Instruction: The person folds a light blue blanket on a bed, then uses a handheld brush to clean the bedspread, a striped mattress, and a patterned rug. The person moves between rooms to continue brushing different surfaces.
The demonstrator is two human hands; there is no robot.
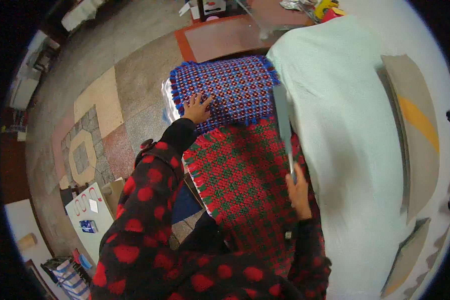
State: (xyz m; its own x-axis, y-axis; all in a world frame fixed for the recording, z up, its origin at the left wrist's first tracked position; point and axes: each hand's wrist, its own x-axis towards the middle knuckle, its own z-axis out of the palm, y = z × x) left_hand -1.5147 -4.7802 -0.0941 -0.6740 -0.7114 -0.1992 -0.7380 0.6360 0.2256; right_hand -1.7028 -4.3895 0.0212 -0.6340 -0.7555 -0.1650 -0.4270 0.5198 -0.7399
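Note:
My left hand [197, 109] rests with spread fingers on the left part of a blue, white and dark red woven mat [232, 80] with a blue fringe. In my right hand [300, 193] is the handle of a long grey brush-like tool [282, 112]. Its flat head lies along the right edge of the blue mat, and I cannot tell whether it touches the fabric. A red and green woven mat [232, 172] with a fringe spreads closer to my body, meeting the blue mat's near edge. White material [168, 95] shows under the blue mat's left side.
A pale green cloth cover [345, 105] drapes a long raised form along the right. Beyond the mats stands a reddish-brown table [225, 37]. To the left are a tiled floor [142, 71], a pale board [84, 210] and a striped bag [69, 279].

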